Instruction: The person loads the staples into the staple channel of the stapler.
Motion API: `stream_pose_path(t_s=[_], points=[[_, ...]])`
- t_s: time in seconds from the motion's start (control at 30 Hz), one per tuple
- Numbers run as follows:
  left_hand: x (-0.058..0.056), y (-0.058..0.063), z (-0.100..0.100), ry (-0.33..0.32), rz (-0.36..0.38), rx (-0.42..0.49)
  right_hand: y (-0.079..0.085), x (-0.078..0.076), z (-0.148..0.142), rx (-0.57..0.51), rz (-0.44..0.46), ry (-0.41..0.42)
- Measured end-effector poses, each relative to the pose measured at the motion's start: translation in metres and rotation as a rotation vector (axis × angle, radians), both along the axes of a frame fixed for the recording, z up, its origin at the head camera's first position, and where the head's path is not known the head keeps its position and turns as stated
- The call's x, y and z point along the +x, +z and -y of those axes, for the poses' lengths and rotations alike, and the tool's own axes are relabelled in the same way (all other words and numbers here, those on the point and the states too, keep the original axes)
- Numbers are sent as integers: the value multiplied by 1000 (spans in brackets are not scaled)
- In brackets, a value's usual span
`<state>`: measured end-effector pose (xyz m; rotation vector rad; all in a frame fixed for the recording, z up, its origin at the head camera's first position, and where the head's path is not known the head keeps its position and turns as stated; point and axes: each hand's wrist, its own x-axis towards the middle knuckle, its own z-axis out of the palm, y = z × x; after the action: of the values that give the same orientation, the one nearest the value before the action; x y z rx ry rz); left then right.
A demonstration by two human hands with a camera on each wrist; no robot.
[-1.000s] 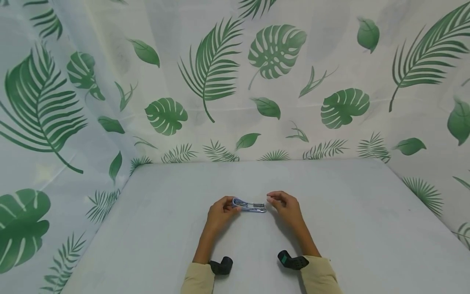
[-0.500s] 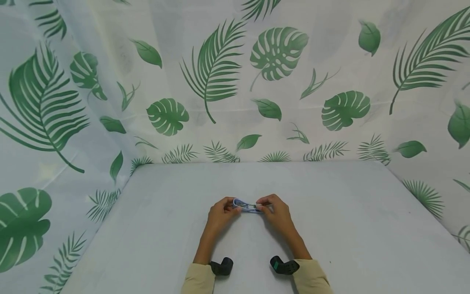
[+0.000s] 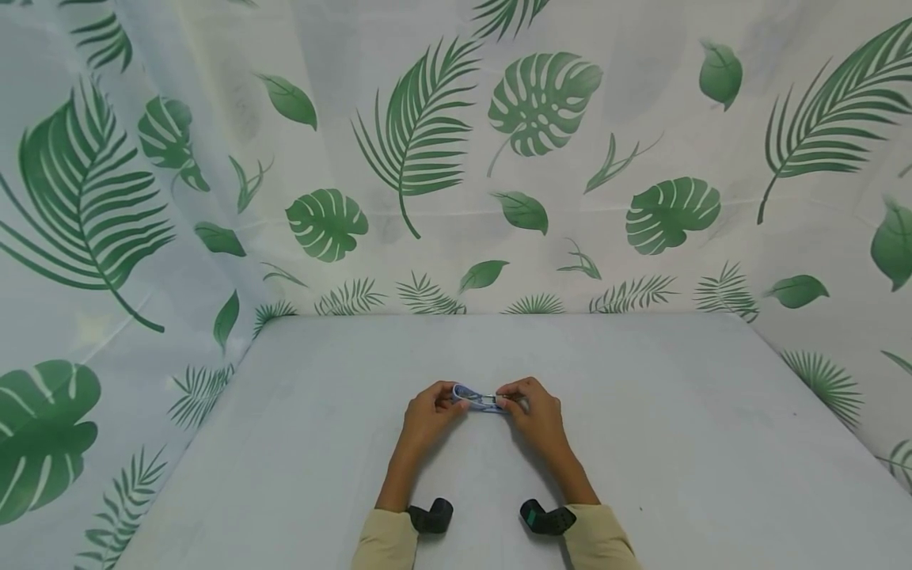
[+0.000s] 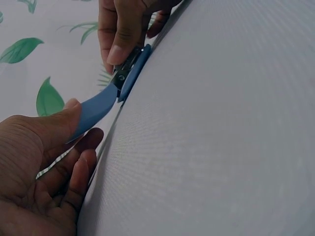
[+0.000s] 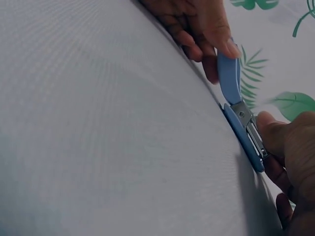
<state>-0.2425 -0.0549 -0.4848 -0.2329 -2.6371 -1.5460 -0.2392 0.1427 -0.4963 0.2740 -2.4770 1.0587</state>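
A small blue stapler (image 5: 240, 111) is hung between two bare hands, low over the middle of the table (image 3: 321, 427), straight out from the person's chest. Its long axis runs crosswise, hand to hand, so each end has its own holder and neither hand looks nearer than the other.

The left hand (image 3: 427, 416) pinches the curved handle (image 4: 96, 109) at its outer end, thumb on one face and fingers behind; its lower fingers are loosely bent and grip nothing. The right hand (image 3: 537, 416) has thumb and fingertips closed on the metal part (image 5: 251, 129), towards the other end, and hides some of it. Neither hand is spread.

The relation that counts, I judge, is that line between the two grips: the handle lies to the left, the metal part to the right, with the pivot between them, so a pull or push from either side would act along or about that joint. The wrist views show the handle slanting away from the blue base (image 5: 242, 136), which lies alongside the metal part on the table's side (whether it touches the table, I can't tell from here). Behind it all hangs a leaf-printed cloth (image 3: 442, 218).
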Motion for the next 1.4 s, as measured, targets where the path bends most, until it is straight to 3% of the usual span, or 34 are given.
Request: stream_pose_path(t_s=[0.47, 0.83, 1.07, 1.4], points=[[1, 0, -1, 6, 3, -5, -1, -1, 0, -3, 157, -12], [1, 0, 0, 6, 4, -1, 4, 3, -4, -40, 105, 64], [1, -1, 1, 1, 3, 6, 2, 1, -3, -4, 63, 69], [0, -1, 1, 6, 12, 10, 2, 1, -4, -3, 122, 49]])
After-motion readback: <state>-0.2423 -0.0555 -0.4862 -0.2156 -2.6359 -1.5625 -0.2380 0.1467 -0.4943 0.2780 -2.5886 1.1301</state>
